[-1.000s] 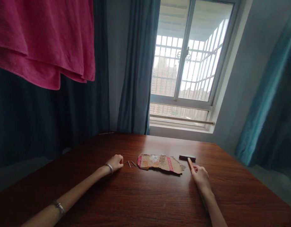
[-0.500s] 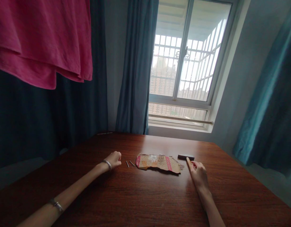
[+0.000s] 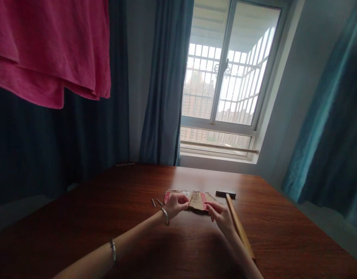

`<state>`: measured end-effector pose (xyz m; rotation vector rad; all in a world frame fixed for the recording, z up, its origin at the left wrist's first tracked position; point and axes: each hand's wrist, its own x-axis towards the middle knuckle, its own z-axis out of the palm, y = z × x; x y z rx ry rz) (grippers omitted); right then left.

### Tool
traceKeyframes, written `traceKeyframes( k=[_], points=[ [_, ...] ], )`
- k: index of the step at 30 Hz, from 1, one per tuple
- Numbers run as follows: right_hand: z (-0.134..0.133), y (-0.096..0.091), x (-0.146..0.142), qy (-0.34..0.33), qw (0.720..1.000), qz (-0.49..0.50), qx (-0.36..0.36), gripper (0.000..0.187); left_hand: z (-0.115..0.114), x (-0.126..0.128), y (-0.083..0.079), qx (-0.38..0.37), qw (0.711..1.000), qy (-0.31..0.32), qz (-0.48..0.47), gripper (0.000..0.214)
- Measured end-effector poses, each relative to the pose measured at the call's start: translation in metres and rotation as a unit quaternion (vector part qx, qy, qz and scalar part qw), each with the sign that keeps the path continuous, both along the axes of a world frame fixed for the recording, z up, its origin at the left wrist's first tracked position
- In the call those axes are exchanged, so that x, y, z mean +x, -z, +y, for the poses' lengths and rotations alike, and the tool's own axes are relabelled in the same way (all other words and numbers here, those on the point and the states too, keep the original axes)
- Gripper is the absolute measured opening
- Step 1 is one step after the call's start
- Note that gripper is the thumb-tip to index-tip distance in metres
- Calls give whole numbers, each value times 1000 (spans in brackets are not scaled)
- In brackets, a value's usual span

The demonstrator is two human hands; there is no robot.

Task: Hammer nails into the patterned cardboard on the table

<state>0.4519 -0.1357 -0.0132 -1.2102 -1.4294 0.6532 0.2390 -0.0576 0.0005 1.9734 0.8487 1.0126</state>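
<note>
A torn piece of cardboard [image 3: 198,201] with pink bands and many small holes lies on the table. Several nails [image 3: 196,193] stand upright in its middle, and more nails [image 3: 211,197] lie at its right end. My left hand [image 3: 177,205] hovers over the cardboard's left half, thumb and fingertips pinched on what looks like a thin nail [image 3: 191,201]. At the cardboard's right front edge is my right hand [image 3: 221,216], fingers apart, holding nothing that shows. Beside it rests a hammer with a black head [image 3: 225,194] and wooden handle [image 3: 238,223].
Two loose nails [image 3: 153,202] lie left of the cardboard on the brown wooden table [image 3: 172,248]. Behind the table stand a barred window [image 3: 219,85] and blue curtains [image 3: 163,85]. A pink cloth [image 3: 50,54] hangs at upper left.
My right hand has let go of the hammer's handle and moved left to the cardboard. My left hand has moved right, from beside the loose nails to over the cardboard.
</note>
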Motion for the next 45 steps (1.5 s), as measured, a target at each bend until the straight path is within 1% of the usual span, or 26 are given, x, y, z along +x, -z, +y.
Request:
traceKeyframes(
  k=[3, 6, 10, 14, 18, 20, 22, 24, 26, 27, 28, 30, 32, 36, 38, 41, 45],
  points=[
    [2, 4, -3, -33, 998, 47, -21, 40, -11, 19, 7, 25, 999, 23, 19, 17],
    [6, 8, -3, -57, 996, 58, -28, 36, -17, 31, 16, 16, 999, 31, 22, 20],
    [7, 10, -4, -76, 995, 62, -34, 32, -21, 40, 25, 4, 999, 30, 18, 21],
    [6, 10, -8, -84, 994, 62, -44, 31, -21, 45, 29, 16, 999, 26, 20, 20],
    [8, 6, -10, -74, 995, 52, -32, 32, -18, 43, 26, 19, 999, 37, 13, 22],
    [13, 3, -10, -47, 998, 48, -19, 33, -12, 40, 22, 15, 999, 40, 1, 23],
    [23, 0, -8, -20, 999, 41, -6, 36, 0, 37, 17, 2, 1000, 19, -24, 22],
    [38, -1, -5, 11, 1000, 20, 6, 39, 17, 36, 13, -15, 997, -28, -72, 21],
    [54, 2, -2, 44, 999, -5, 16, 40, 38, 39, 12, -38, 986, -81, -137, 21],
    [63, 4, -2, 57, 998, -16, 20, 40, 49, 42, 13, -57, 980, -92, -168, 23],
    [71, 6, -1, 66, 997, -24, 24, 39, 60, 45, 15, -79, 972, -96, -197, 26],
    [85, 12, -1, 74, 996, -36, 30, 38, 78, 52, 19, -130, 958, -81, -241, 32],
    [96, 18, -1, 78, 995, -47, 34, 38, 90, 59, 24, -173, 943, -61, -279, 35],
    [108, 29, -4, 71, 995, -66, 31, 39, 96, 70, 30, -230, 912, -11, -338, 36],
    [109, 35, -4, 63, 995, -75, 26, 38, 95, 72, 32, -246, 910, 5, -333, 37],
    [109, 41, -4, 52, 994, -90, 26, 34, 93, 73, 33, -248, 926, 11, -286, 41],
    [109, 44, -1, 49, 993, -103, 27, 32, 90, 70, 33, -207, 952, 33, -223, 43]
  ],
)
